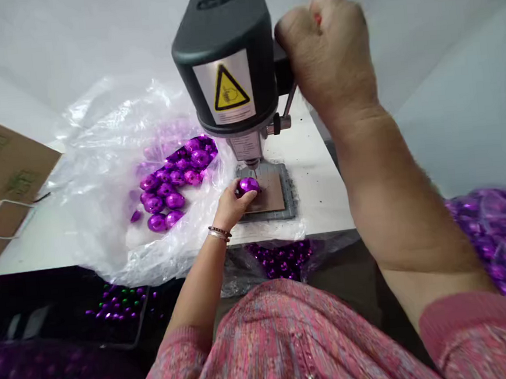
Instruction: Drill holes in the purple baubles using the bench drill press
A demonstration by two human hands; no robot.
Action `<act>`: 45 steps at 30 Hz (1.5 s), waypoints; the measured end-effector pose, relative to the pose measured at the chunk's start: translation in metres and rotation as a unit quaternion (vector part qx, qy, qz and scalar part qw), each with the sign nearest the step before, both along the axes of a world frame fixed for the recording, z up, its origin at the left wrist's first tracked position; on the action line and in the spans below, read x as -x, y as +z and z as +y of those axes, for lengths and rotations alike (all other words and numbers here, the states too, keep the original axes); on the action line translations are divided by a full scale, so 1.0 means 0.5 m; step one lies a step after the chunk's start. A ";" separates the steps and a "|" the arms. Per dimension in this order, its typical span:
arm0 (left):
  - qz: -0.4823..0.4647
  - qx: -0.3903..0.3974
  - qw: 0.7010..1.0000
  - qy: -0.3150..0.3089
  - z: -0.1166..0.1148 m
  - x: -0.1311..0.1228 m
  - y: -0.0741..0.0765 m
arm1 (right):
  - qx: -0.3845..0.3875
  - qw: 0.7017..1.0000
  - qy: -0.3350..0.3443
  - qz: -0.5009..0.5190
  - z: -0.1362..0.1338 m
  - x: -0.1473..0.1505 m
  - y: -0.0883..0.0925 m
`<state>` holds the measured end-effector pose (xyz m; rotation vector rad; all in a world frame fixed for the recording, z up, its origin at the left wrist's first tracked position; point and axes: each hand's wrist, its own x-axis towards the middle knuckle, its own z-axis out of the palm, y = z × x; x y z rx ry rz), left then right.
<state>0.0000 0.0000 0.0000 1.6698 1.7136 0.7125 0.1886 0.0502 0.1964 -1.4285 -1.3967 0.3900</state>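
Between the thumb and fingers of my left hand is a shiny purple ball. It rests on a brown board over the grey base plate of a drill press. The thin drill bit points down at the ball's top; whether it touches cannot be made out. Up at the right of the machine, my right hand is closed in a fist at the feed lever, most of which the fingers hide. A yellow warning label faces me on the machine's dark housing.
A clear plastic bag with several purple balls lies left of the drill press on the white table. A cardboard box stands far left. Bags of purple balls sit at right, and more balls are below the table edge.
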 end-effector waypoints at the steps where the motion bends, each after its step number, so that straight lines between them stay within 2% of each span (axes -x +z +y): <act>1: 0.014 -0.005 1.000 0.005 0.002 -0.003 -0.001 | -0.001 1.000 0.001 -0.002 0.002 0.001 -0.002; 7: 0.083 -0.053 0.995 0.000 0.011 -0.021 -0.004 | 0.001 1.000 0.009 -0.010 0.003 0.002 -0.004; 14: 0.101 -0.107 0.988 -0.051 0.025 -0.038 -0.006 | 0.001 1.000 0.017 -0.017 -0.001 -0.001 -0.002; 16: 0.076 -0.093 0.991 -0.055 0.029 -0.039 -0.008 | -0.003 1.000 0.014 -0.023 0.000 -0.001 -0.005; 20: -0.010 -0.016 0.999 -0.031 0.028 -0.038 -0.013 | -0.012 1.000 0.009 -0.020 0.002 0.001 -0.009; 24: -0.030 -0.013 0.999 -0.017 0.022 -0.038 -0.020 | -0.043 0.999 0.007 -0.007 -0.003 0.000 -0.017; 27: -0.035 -0.007 0.999 -0.017 0.019 -0.039 -0.024 | -0.110 0.993 0.038 -0.012 -0.027 -0.008 -0.045; 30: -0.038 -0.001 0.999 -0.023 0.017 -0.040 -0.025 | -0.214 0.973 0.071 -0.053 -0.070 -0.022 -0.097; 35: -0.011 -0.007 1.000 -0.027 0.013 -0.041 -0.023 | -0.316 0.929 0.030 -0.190 -0.127 -0.036 -0.186; 38: -0.008 -0.006 0.999 -0.032 0.012 -0.041 -0.023 | -0.345 0.909 -0.002 -0.233 -0.134 -0.035 -0.214; 45: -0.024 -0.023 0.998 -0.047 0.012 -0.037 -0.031 | -0.364 0.895 -0.043 -0.254 -0.131 -0.030 -0.254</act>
